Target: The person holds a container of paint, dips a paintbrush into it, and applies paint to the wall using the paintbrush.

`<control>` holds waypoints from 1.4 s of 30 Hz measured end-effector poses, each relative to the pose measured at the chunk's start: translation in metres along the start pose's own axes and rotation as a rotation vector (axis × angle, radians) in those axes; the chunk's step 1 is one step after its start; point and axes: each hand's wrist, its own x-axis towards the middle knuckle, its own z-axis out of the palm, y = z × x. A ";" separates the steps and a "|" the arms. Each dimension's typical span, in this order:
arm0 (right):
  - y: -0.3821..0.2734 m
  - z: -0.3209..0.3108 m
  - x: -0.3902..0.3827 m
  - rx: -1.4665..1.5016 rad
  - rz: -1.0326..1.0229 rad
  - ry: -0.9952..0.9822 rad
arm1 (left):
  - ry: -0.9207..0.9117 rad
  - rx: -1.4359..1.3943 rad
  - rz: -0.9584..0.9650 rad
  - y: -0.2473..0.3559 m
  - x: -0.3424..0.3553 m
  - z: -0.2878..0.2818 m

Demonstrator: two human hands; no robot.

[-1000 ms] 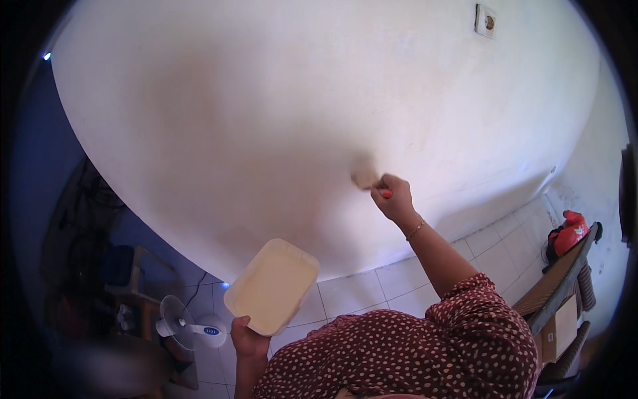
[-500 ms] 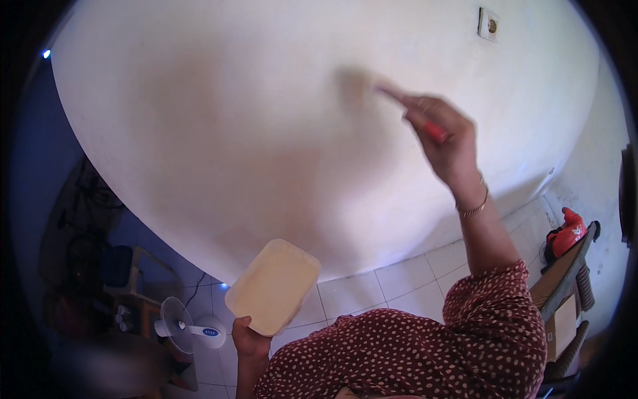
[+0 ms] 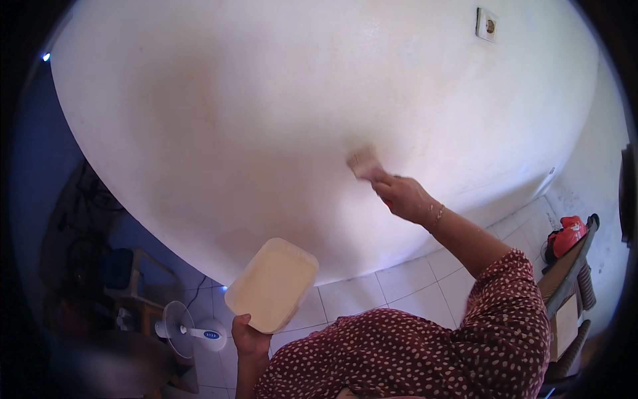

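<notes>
My right hand (image 3: 402, 199) grips a paintbrush (image 3: 362, 161) with a wide, pale head, its bristles at the white wall (image 3: 279, 93) in front of me; the brush is slightly blurred. My left hand (image 3: 247, 336) holds a rectangular translucent plastic tub (image 3: 271, 286) of cream-coloured liquid at its lower left, thumb over the rim. A wall socket (image 3: 486, 24) sits high on the right part of the wall.
A white fan (image 3: 207, 336) stands on the tiled floor (image 3: 405, 282) at lower left, with a cord, a chair (image 3: 133, 272) and a dark bicycle (image 3: 93, 193) beyond. At right are wooden furniture (image 3: 565, 272), a red bundle (image 3: 568, 233) and a cardboard piece (image 3: 563, 326).
My right hand with the brush rose to the upper right half a second ago and has since come back down and left. My left hand and the tub are nearly unmoved.
</notes>
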 end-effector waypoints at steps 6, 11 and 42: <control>0.011 -0.056 0.023 0.251 0.024 0.385 | -0.017 0.002 -0.008 0.000 0.011 0.003; -0.039 -0.169 0.115 0.117 -0.255 0.933 | -0.030 -0.026 -0.030 0.001 0.009 0.000; -0.042 0.079 0.037 0.010 -0.206 0.032 | 0.019 -0.056 -0.057 -0.002 0.002 -0.009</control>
